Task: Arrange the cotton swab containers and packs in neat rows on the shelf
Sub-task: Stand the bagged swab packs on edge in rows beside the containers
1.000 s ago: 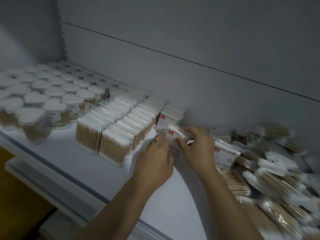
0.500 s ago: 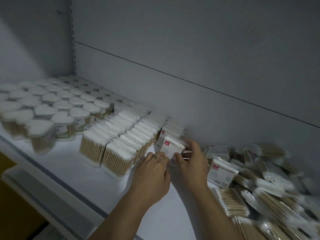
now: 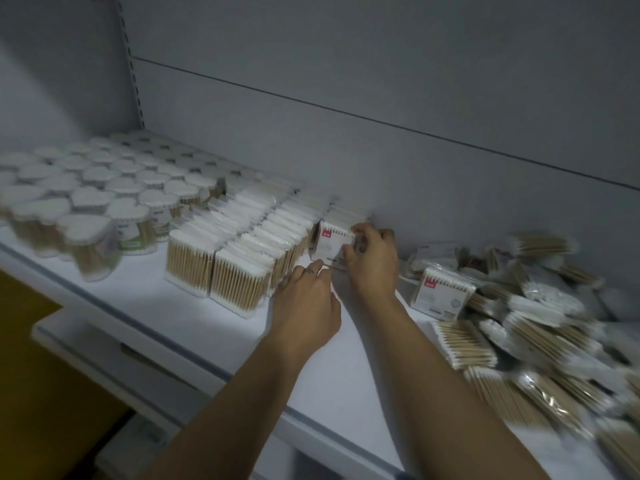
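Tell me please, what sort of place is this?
Probably a shop, mid-restocking: a white shelf with a slotted upright, rows of identical heart-lidded swab containers, a loose pile of swab packs, and the right hand gripping a red-labelled pack.

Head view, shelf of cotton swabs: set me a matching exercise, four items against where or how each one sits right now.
Items
1. lidded containers
2. upright clear packs
3. red-labelled box
4. loose packs

States
A. heaped untidily at the right end of the shelf
B. pinched by the right hand
C. standing in rows at the left end
D. standing in rows mid-shelf, just left of the box

Pairs: 1-C, 2-D, 3-B, 4-A.
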`<action>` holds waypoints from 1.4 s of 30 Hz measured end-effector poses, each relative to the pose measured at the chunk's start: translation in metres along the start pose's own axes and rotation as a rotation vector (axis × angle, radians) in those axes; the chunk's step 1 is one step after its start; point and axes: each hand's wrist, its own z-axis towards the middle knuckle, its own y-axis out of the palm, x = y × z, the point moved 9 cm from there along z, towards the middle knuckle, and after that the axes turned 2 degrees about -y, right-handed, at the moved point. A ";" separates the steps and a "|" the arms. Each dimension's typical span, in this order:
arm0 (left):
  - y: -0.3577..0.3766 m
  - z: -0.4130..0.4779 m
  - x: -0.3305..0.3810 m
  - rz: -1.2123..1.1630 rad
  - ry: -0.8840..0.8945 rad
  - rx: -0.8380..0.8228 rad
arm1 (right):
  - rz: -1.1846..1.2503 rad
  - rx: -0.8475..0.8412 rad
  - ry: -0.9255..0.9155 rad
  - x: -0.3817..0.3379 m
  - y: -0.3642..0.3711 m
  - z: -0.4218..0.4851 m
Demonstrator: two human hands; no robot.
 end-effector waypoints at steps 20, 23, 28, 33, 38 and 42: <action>-0.010 -0.001 0.057 -0.430 0.212 -0.049 | -0.362 -0.089 -0.102 -0.015 -0.132 -0.032; -0.012 -0.001 0.081 -0.479 0.284 -0.053 | -0.659 -0.153 -0.103 0.000 -0.146 -0.026; 0.005 0.002 0.085 -0.529 0.258 -0.114 | -0.922 -0.211 -0.156 0.014 -0.130 -0.021; 0.005 0.006 0.063 -0.557 0.167 -0.083 | -0.999 -0.282 -0.152 0.021 -0.122 -0.016; -0.014 0.002 0.049 -0.507 0.165 -0.013 | -0.623 -0.264 -0.096 -0.006 -0.117 -0.005; -0.018 -0.001 0.026 -0.351 0.116 -0.015 | -0.439 -0.258 -0.145 -0.028 -0.086 -0.002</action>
